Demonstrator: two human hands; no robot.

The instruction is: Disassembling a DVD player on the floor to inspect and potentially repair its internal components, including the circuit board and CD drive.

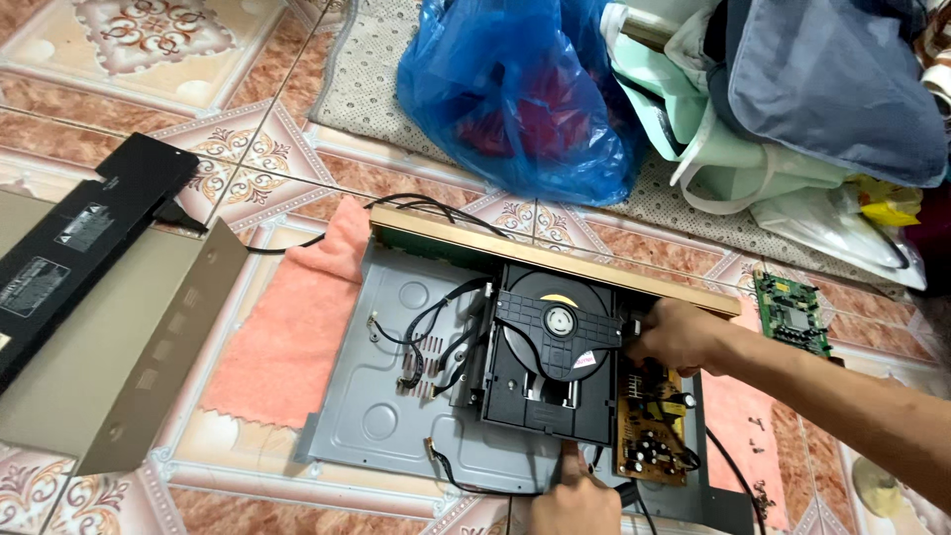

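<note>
My right hand (674, 337) is curled tight on the right edge of the black disc drive (553, 357). The fingers pinch that edge, just above the brown circuit board (651, 424). My left hand (575, 500) is at the near edge of the drive, with one finger pushed up against it. I cannot tell if that hand is gripping anything or only pressing.

The drive sits between my two hands, on the grey metal tray (386, 416) of the opened player. Left of my right hand's grip, black wires (436, 337) loop from the drive across the tray. A pink cloth (287, 337) lies under the tray, sticking out further left.

Just right of my right hand lies a small green circuit board (791, 312) on the floor. Far above my hands is a blue plastic bag (520, 94). Well off to the left lies the black cover (79, 243).
</note>
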